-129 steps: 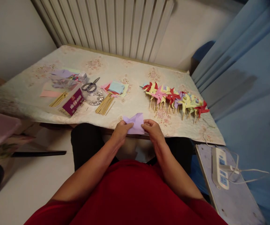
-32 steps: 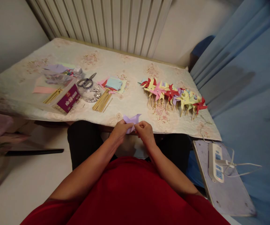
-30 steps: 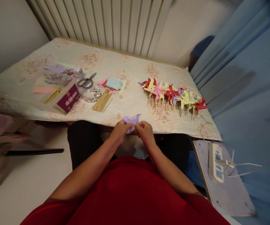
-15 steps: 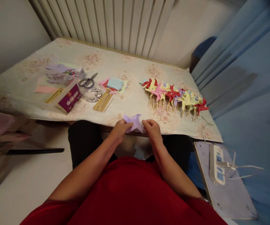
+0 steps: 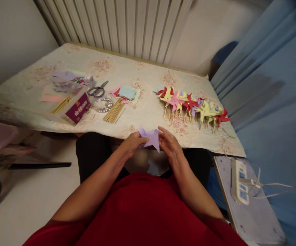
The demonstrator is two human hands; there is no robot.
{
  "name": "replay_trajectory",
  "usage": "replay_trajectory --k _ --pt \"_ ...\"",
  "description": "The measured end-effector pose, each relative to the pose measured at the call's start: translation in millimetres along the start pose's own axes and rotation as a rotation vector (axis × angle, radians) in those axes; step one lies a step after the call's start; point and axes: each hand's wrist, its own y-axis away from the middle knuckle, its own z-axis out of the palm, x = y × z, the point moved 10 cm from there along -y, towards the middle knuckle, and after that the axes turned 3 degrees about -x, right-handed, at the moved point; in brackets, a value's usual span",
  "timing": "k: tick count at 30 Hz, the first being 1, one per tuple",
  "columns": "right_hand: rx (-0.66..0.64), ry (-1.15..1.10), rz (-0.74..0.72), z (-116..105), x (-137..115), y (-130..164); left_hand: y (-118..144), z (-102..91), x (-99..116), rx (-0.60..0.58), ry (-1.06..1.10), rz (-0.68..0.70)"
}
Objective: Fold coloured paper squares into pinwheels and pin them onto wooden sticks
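Observation:
A purple paper pinwheel (image 5: 151,138) is held at the table's front edge, above my lap. My left hand (image 5: 133,142) pinches it from the left, thumb on top of the paper. At its right side is my right hand (image 5: 170,143), fingers apart and the index finger stretched out; whether its fingertips touch the paper I cannot tell. Beyond my hands, a bundle of thin wooden sticks (image 5: 114,112) lies beside a stack of coloured paper squares (image 5: 126,93). Finished pinwheels on sticks (image 5: 189,102) stand in a cluster at the right.
A clear round container (image 5: 103,105) holds small shiny pieces, with scissors (image 5: 96,90) resting against it. Left of these stands a box with a purple label (image 5: 78,108). A power strip (image 5: 240,182) with cables sits on a small board (image 5: 255,215) at the right, near a blue curtain (image 5: 273,112).
My right hand has opened from a pinch, its fingers spreading beside the pinwheel. The purple pinwheel has turned a little and shifted slightly right and nearer to me in my left hand.

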Motion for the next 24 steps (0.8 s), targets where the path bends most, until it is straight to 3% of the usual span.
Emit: replay_trajectory --k 3,5,8,11,18,24 --pt "-0.061 0.129 -0.103 -2.3 -27.5 -3.5 0.4 5.3 3.0 -0.060 -0.059 -0.022" --pt "-0.177 0.313 -0.155 8.8 -42.7 -4.4 -0.4 7.8 5.6 -0.089 -0.152 -0.030" --pt "-0.374 0.656 -0.115 32.5 -43.7 -1.7 -2.9 10.4 9.6 -0.119 -0.335 -0.020" --pt "-0.461 0.891 -0.086 47.9 -39.3 2.2 -4.6 12.8 13.9 -0.147 -0.503 0.017" --pt "-0.504 1.009 -0.076 58.2 -26.0 3.2 -1.6 13.0 24.8 -0.168 -0.704 0.071" --pt "-0.465 0.966 -0.049 52.6 -18.0 1.5 -5.2 9.8 17.9 -0.186 -0.599 0.006"
